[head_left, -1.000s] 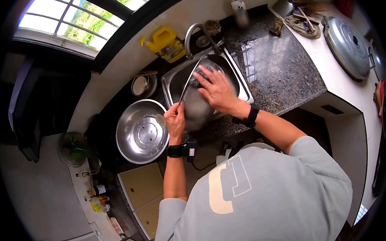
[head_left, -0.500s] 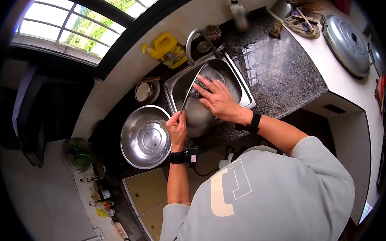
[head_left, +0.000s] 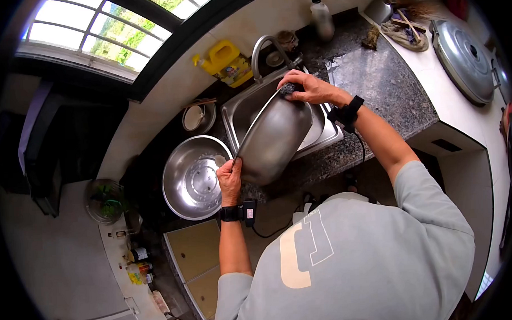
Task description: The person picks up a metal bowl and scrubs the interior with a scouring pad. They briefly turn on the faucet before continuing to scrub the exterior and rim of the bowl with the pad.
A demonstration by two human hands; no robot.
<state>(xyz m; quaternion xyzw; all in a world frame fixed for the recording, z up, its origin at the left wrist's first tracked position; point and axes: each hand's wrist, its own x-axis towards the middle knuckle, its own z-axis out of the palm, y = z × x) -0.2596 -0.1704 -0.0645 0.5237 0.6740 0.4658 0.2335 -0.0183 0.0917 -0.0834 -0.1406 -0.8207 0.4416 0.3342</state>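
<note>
Right hand is moving up from the middle of the bowl to its far rim, and the bowl is now turning so its rounded outside is facing the camera instead of its edge. Right hand is closing its fingers around a dark scrubber and pressing it on the top edge of the bowl, just below the tap. Left hand is gripping the near rim of the bowl, fingers curled tight, thumb on the outside. Bowl is hanging tilted over the sink, lower end sticking out past the front edge of the table. Big steel basin is sitting on the table just left of the left hand, close to touching the bowl. Small dish is lying behind the basin. Yellow jug is standing behind the sink by the window, bottle further right. Round metal lid is lying well apart on the far right.
</note>
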